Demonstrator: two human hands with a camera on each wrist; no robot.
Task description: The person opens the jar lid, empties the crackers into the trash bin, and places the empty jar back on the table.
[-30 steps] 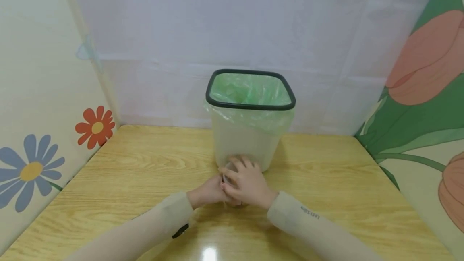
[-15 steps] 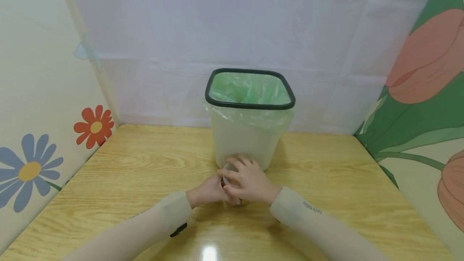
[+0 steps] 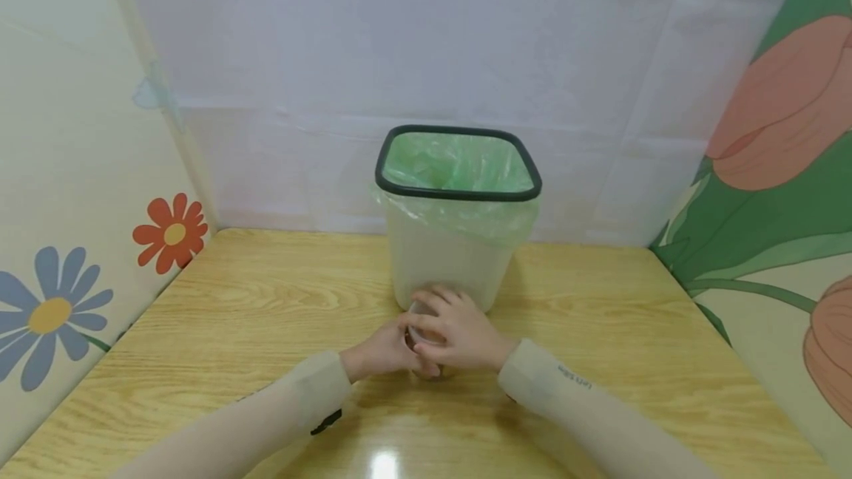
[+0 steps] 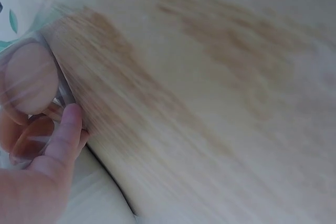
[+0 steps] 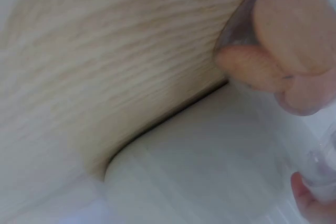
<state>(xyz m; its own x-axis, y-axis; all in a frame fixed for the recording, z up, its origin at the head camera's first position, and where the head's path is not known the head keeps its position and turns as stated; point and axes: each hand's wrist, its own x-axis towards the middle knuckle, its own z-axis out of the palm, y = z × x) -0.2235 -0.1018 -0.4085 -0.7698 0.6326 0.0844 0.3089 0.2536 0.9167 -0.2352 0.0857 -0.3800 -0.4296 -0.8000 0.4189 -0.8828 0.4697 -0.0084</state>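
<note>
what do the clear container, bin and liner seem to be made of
Container: probably clear, glossy plastic; round pieces show through and light glints, though glass isn't ruled out. Bin: likely smooth, pale plastic, judging by its even walls. Liner: likely thin, shiny green plastic film, being translucent and crinkled.

Container (image 5: 239,27) clear, discs (image 5: 296,24) tan-orange. Bin (image 3: 449,261) off-white, rim (image 3: 459,194) black, liner (image 3: 466,165) green. Tabletop (image 3: 293,283) yellow-brown wood grain. Sleeves (image 3: 552,383) cream. Back sheet (image 3: 413,43) pale lilac. Left wall (image 3: 60,131) cream, 1 red flower (image 3: 174,233), 1 blue flower (image 3: 49,316). Right wall (image 3: 765,338): pink tulips (image 3: 779,109), green leaves (image 3: 772,209).
</note>
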